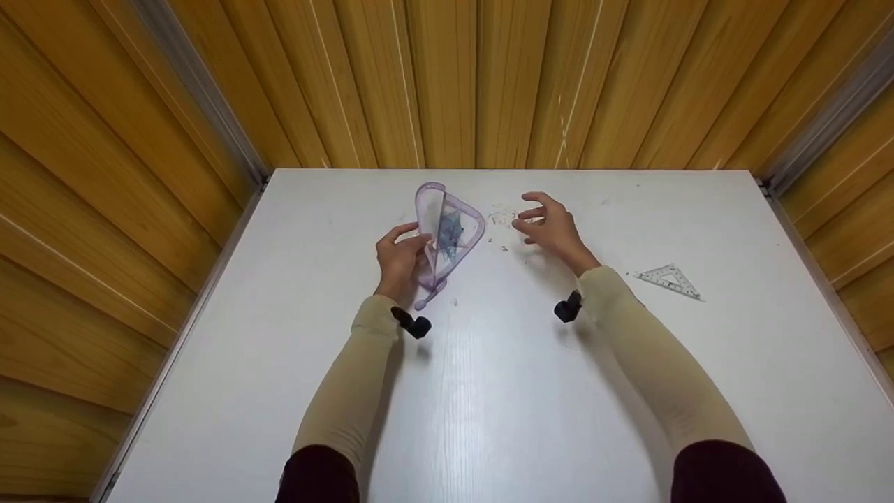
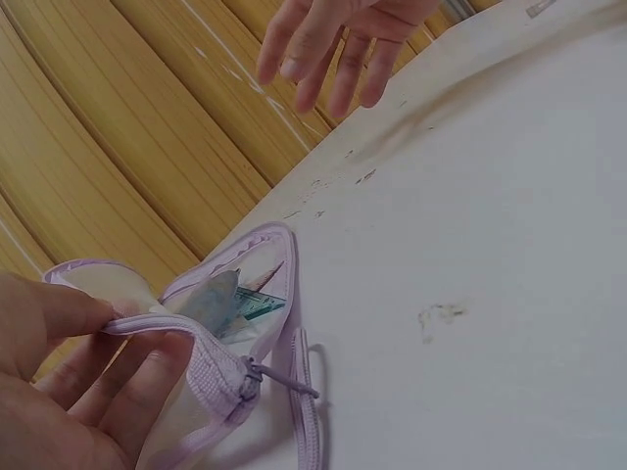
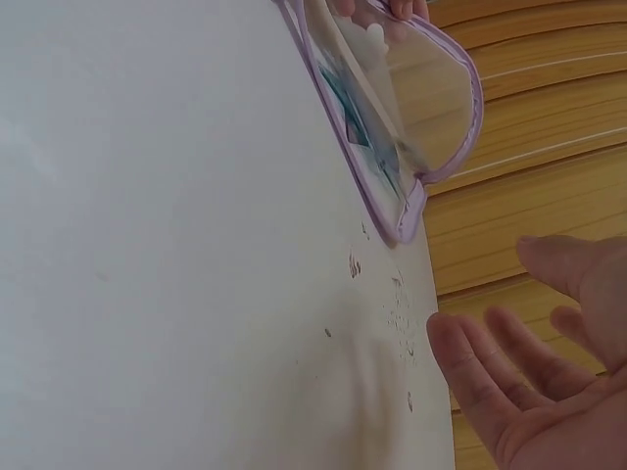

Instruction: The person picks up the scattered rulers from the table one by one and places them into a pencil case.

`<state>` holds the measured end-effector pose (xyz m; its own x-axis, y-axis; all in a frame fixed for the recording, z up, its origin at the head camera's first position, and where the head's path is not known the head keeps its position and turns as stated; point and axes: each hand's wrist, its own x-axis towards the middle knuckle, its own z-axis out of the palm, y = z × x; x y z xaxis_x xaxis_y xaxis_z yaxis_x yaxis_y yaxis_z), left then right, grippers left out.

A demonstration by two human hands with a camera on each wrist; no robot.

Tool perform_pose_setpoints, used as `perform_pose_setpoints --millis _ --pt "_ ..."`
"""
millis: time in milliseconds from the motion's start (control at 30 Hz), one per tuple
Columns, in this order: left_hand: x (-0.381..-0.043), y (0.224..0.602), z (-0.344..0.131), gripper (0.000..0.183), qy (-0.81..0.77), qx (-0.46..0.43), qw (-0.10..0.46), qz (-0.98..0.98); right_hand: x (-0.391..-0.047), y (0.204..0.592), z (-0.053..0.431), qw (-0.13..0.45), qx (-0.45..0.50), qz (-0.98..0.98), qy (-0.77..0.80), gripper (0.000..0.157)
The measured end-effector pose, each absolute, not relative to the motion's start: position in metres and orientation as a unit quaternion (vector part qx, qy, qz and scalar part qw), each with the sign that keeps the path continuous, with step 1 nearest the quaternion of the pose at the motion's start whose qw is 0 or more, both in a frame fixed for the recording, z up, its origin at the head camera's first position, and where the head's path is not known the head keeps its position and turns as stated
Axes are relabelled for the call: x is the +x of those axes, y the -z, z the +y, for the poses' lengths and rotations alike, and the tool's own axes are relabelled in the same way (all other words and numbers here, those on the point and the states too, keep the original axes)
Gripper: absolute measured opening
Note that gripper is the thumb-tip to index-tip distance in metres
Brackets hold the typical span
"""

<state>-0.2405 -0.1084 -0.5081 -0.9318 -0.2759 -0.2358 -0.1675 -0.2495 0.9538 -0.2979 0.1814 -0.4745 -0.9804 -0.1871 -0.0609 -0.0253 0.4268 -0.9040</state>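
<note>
A see-through zip pouch with lilac edging (image 1: pixel 477 239) stands unzipped near the back of the white table, with bluish-green items (image 2: pixel 257 304) inside it. My left hand (image 1: pixel 401 257) pinches the pouch's zip edge between thumb and fingers, keeping its mouth apart. The zip pull (image 2: pixel 284 380) dangles at the near end. To the right of the pouch, my right hand (image 1: pixel 553 225) hovers above the table with fingers loosely bent and nothing in them. A clear set square (image 1: pixel 672 281) lies flat on the table, right of the right forearm.
Small dark crumbs and coloured marks (image 3: pixel 355 265) dot the white table (image 1: pixel 489 391) between the pouch and the right hand. Yellow wood-look panels (image 1: pixel 513 84) rise behind the table's back edge and along both sides.
</note>
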Motion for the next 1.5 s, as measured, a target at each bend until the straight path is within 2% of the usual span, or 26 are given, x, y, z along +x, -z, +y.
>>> perform_pose_setpoints --millis 567,833,1133,1333,1500 --pt "-0.242 0.508 -0.106 0.042 0.773 0.192 0.038 -0.603 -0.279 0.473 0.252 0.05 -0.069 0.873 0.481 0.068" --pt "-0.24 0.507 -0.105 0.036 0.77 0.192 0.048 -0.607 -0.269 0.471 0.286 0.036 -0.058 0.883 0.464 0.07" --pt "-0.239 0.51 -0.106 0.041 0.774 0.184 0.037 -0.605 -0.254 0.473 0.319 0.042 -0.022 0.887 0.459 0.075" --pt "-0.241 0.509 -0.106 0.031 0.777 0.19 0.044 -0.598 -0.248 0.472 0.34 0.032 -0.014 0.892 0.452 0.078" --pt "-0.241 0.507 -0.106 0.038 0.768 0.192 0.04 -0.609 -0.245 0.469 0.354 0.033 0.006 0.895 0.445 0.082"
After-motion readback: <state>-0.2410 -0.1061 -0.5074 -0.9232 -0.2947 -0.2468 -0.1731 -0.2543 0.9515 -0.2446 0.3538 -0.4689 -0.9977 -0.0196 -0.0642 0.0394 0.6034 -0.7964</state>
